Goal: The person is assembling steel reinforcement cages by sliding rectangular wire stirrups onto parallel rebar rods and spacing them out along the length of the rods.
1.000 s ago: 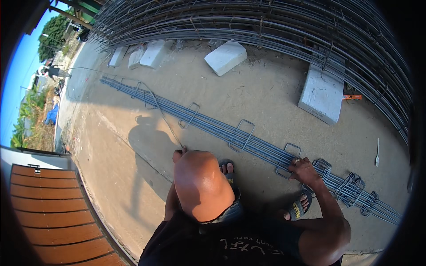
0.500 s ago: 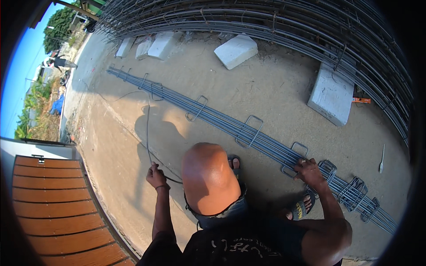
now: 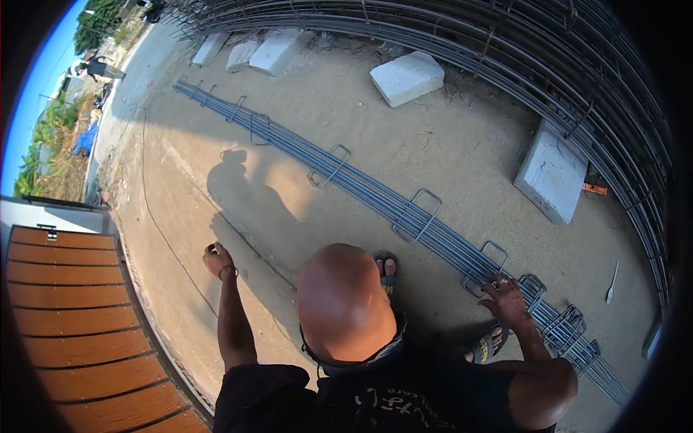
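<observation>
My left hand (image 3: 218,261) is raised over the concrete on the left, its fingers loosely curled with nothing visible in them. A thin dark cable or wire (image 3: 153,216) lies on the ground left of it. On the right, my right hand (image 3: 507,299) rests on a long bundle of steel rebar (image 3: 368,193), fingers extended and thumb apart. The bundle runs diagonally from far left to near right. Rectangular wire stirrups (image 3: 419,215) are spaced along it, one beside my right fingers. More stirrups (image 3: 563,330) are clustered nearer me.
My bare knee (image 3: 346,303) and sandalled feet are between my hands. A large rebar stack (image 3: 462,32) sits on white blocks (image 3: 552,173) along the back and right. An orange slatted gate (image 3: 65,310) stands at left. Far off is a person (image 3: 97,68). A pale slim tool (image 3: 613,281) lies at right.
My left hand has let go of the cable and moved left and up; the cable now lies farther left on the ground. My right hand's fingers have loosened on the rebar bundle.
</observation>
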`<state>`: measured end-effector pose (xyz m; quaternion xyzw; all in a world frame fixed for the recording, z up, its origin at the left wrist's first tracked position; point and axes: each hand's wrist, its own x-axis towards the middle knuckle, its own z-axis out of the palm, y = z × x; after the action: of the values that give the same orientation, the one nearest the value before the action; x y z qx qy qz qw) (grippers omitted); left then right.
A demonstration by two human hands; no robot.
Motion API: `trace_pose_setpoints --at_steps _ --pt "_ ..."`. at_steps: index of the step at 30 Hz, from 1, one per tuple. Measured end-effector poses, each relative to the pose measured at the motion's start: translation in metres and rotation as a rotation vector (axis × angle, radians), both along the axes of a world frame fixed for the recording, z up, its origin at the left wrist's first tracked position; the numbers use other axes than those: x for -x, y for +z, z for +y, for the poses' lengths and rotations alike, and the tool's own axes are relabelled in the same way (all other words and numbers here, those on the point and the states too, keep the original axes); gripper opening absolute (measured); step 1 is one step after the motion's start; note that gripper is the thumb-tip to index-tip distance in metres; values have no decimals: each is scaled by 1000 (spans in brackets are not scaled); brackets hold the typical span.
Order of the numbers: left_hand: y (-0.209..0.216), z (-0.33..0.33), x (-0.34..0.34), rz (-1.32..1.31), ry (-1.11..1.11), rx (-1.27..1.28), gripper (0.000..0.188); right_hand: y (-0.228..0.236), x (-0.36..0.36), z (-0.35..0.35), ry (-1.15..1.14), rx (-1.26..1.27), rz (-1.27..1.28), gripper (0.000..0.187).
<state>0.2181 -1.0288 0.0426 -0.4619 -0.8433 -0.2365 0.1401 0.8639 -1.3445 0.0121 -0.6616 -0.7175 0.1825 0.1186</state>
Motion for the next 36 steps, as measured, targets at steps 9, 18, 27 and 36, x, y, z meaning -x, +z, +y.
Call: trace_pose_setpoints --at_steps 9,18,27,36 --pt "-50 286 -96 -566 -404 374 28 54 2 -6 -450 331 284 18" --pt "-95 385 -113 -1066 -336 -20 30 69 13 -28 -687 488 381 14" --pt "-111 340 -99 6 -754 137 28 68 10 -30 -829 548 467 9" --pt "-101 328 -122 114 -694 323 37 88 24 -41 -1042 599 794 11"
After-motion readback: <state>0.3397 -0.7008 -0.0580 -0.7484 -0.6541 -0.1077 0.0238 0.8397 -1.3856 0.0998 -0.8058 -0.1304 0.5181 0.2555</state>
